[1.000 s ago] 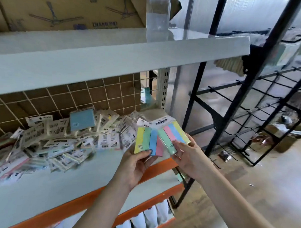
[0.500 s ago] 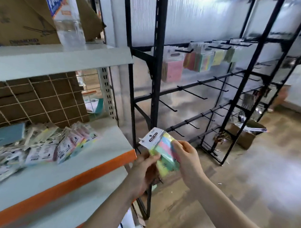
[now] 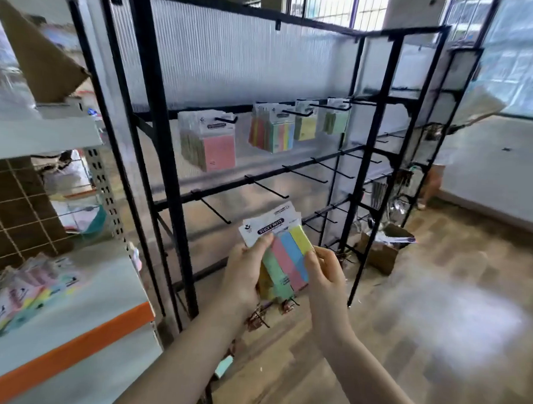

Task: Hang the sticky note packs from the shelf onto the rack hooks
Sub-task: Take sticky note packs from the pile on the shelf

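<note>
Both hands hold a small stack of sticky note packs (image 3: 283, 256) in front of the rack, below its hung rows; the left hand (image 3: 247, 272) grips the stack from the left with its thumb laid across the white header card, fingers curled behind; the right hand (image 3: 323, 271) pinches the lower right edge between thumb and fingertips. The front pack shows four colour strips, green, pink, blue and yellow; at least two header cards fan out at the top, though the exact count in the stack cannot be told.

Beyond the hands stands the black rack (image 3: 159, 131) with a ribbed translucent back panel; its top rail carries four hooks loaded with packs: a pink bundle (image 3: 214, 145), a multicolour bundle (image 3: 275, 132), a yellow bundle (image 3: 305, 124) and a pale green bundle (image 3: 336, 121). The rail below them holds five bare hooks (image 3: 267, 188) that can be counted, jutting toward the viewer with open air between them; lower rails carry more, too small to count.

At the left the shelf (image 3: 73, 340), white with an orange front edge, bears a heap of remaining packs (image 3: 23, 293) lying near that edge; a cardboard box (image 3: 381, 254) sits on the wooden floor (image 3: 436, 328) beside the rack's right post.
</note>
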`<state>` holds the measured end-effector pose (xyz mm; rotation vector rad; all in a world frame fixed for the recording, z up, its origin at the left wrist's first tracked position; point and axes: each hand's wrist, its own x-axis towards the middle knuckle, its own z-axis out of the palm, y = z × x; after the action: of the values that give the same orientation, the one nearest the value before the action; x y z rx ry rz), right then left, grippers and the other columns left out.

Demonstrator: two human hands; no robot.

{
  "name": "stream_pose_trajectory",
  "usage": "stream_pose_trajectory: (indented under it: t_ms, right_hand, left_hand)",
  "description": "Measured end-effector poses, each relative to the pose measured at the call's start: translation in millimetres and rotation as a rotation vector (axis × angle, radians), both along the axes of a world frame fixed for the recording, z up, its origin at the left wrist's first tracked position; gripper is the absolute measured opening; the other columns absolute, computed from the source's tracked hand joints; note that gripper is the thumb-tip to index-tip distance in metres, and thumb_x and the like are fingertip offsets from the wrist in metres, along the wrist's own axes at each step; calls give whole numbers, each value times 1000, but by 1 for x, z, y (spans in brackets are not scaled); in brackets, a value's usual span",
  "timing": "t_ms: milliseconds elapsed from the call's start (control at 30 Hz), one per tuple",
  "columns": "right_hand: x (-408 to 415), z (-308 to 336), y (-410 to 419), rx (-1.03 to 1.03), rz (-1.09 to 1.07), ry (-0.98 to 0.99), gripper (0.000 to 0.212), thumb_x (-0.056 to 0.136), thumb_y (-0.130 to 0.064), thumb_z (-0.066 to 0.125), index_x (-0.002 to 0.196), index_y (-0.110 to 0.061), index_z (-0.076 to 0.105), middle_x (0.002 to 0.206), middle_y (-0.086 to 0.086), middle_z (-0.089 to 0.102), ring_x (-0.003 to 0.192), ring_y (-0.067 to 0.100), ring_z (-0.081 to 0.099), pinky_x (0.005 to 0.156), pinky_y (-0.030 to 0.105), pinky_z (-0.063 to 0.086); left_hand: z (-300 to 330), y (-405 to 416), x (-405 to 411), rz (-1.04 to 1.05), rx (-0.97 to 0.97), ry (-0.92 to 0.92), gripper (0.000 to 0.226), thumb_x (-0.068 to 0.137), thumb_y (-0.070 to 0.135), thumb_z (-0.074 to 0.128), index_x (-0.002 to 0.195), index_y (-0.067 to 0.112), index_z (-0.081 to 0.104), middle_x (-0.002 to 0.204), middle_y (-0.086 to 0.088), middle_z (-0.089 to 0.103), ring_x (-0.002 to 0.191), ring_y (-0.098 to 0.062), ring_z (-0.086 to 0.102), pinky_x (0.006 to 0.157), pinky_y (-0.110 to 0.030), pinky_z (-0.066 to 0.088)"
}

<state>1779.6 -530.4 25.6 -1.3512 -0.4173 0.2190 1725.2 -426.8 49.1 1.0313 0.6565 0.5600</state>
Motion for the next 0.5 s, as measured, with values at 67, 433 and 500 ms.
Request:
stream_pose_trajectory:
  t_ms: [67,433,500]
  right_hand:
    - [18,3,-5,-31,42,-13,10,96,-16,54,97,-13,63,86,7,63,80,25,57,71,44,49]
    - [144,79,71,-253,109,-376,33,91,-30,61,101,1,54,89,17,63,74,13,60,67,28,49]
    - [163,92,92,-228,119,-410,38,93,-23,61,92,13,49,81,30,54,68,26,48,65,43,44]
  left_hand:
    - [1,3,16,-3,10,-65,23,84,28,69,100,12,61,91,-12,72,78,-27,70,72,-44,58]
    - [27,52,116,4,290,-221,21,90,14,61,77,26,73,74,0,74,67,-14,70,53,-22,53]
    - [36,66,133,19,339,-235,12,90,22,61,86,25,72,80,-2,74,74,-19,70,59,-26,55]
